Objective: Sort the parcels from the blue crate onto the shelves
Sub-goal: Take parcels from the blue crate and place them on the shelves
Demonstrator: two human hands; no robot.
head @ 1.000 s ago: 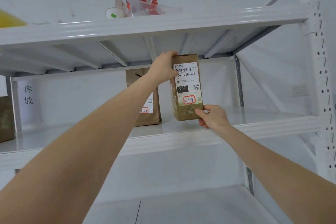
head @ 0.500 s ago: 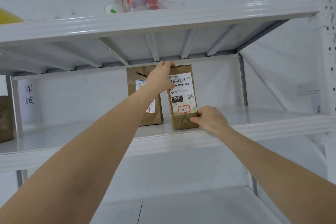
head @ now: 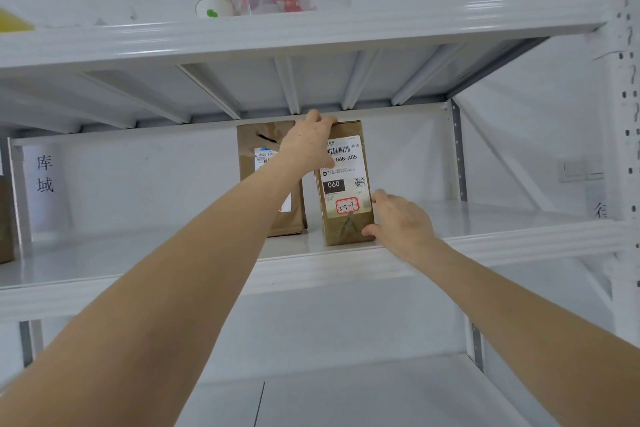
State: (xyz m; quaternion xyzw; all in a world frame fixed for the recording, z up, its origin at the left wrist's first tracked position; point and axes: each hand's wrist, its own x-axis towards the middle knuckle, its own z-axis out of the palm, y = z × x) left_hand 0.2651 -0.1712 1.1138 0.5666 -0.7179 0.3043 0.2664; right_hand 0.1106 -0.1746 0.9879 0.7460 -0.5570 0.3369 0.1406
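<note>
Front parcel (head: 347,184) label: printed "-06B-A05"; "060" white on black patch; handwritten "3-2-7" on red-edged sticker. Paper sign (head: 45,174) on left wall: "库域". Rear parcel (head: 265,139) label unreadable.

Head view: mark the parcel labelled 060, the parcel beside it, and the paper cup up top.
parcel labelled 060 (head: 346,180), head view, on its white label.
parcel beside it (head: 247,149), head view, on its bare brown front.
paper cup (head: 212,7), head view, on its side wall.
</note>
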